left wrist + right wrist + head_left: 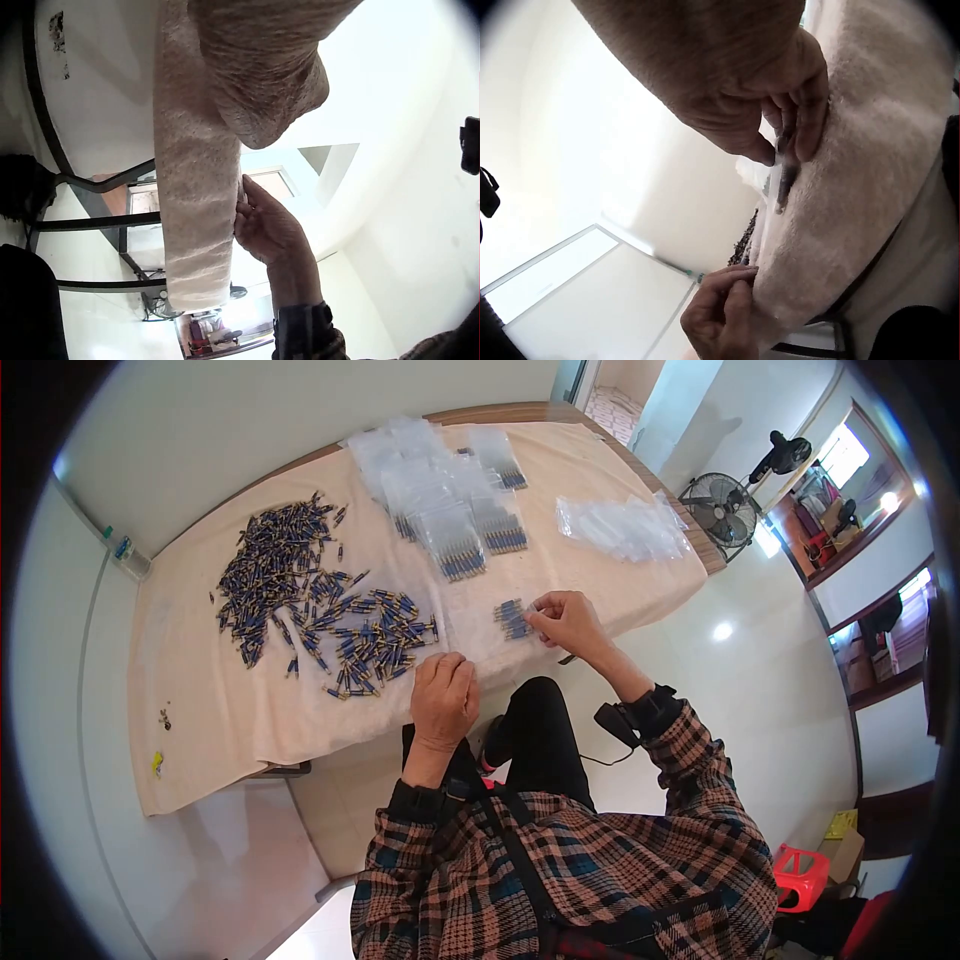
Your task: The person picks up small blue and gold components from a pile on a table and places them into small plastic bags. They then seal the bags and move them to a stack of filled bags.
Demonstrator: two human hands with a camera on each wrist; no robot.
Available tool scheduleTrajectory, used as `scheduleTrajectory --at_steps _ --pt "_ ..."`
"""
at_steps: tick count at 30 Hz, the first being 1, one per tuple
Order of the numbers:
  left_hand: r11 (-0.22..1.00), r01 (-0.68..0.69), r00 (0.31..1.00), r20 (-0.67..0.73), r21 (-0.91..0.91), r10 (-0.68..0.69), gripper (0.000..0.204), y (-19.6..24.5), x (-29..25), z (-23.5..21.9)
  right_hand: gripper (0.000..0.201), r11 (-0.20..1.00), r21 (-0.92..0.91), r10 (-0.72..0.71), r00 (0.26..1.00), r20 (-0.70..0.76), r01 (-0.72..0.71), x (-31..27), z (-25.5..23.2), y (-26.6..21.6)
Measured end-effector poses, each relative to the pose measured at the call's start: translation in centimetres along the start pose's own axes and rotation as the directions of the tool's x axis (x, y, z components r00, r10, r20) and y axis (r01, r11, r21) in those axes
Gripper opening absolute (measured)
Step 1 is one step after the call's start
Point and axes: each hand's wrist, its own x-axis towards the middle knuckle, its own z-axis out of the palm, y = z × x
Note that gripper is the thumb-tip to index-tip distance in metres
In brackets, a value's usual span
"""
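Note:
Near the table's front edge, my right hand (570,622) pinches the end of a clear plastic bag with a short row of blue-and-brass cylindrical pieces (511,619). In the right wrist view, the right thumb and fingers close around a dark piece (786,184) beside translucent film. My left hand (445,700) is at the cloth edge, fingers curled, thumb and forefinger together at the bag's other end; the film there is faint. In the left wrist view, the left palm hides its fingertips. A large loose pile of the same pieces (270,560) lies left of the hands.
Filled clear bags (450,530) are heaped at the back of the table, with flat clear bags (625,528) to their right. A cream cloth (240,710) covers the table. A floor fan (720,510) stands beyond the right end, and a red stool (800,875) behind on the right.

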Motion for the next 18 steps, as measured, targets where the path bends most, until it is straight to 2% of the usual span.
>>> scheduleTrajectory --at_steps 5,8,9,12,16,18 --pt "1.000 0.002 1.000 -0.004 0.005 -0.002 0.012 0.1 0.0 0.1 0.028 1.000 0.021 -0.011 1.000 0.004 0.011 -0.3 0.1 0.2" --pt "1.000 0.003 1.000 -0.006 0.003 -0.003 0.012 0.0 0.1 0.1 0.026 0.995 0.050 -0.077 0.989 -0.123 0.083 -0.9 0.8 0.4" --pt "1.000 0.002 1.000 -0.005 -0.002 -0.002 0.012 0.0 0.0 0.1 0.026 0.995 0.050 -0.077 0.989 -0.123 0.084 -0.9 0.8 0.4" --pt "1.000 -0.001 1.000 -0.005 -0.006 0.001 0.013 0.0 0.0 0.1 0.022 0.970 0.068 -0.223 0.964 -0.146 0.235 -1.0 0.8 0.2" --pt "1.000 -0.002 1.000 -0.011 -0.004 0.002 0.013 0.0 0.0 0.1 0.022 0.975 0.176 -0.128 0.989 -0.070 0.139 -0.7 0.2 0.0" --pt "1.000 0.004 1.000 -0.008 -0.006 -0.004 0.013 0.0 0.0 0.1 0.023 0.980 0.163 -0.108 0.993 -0.043 0.113 -0.8 -0.1 -0.6"
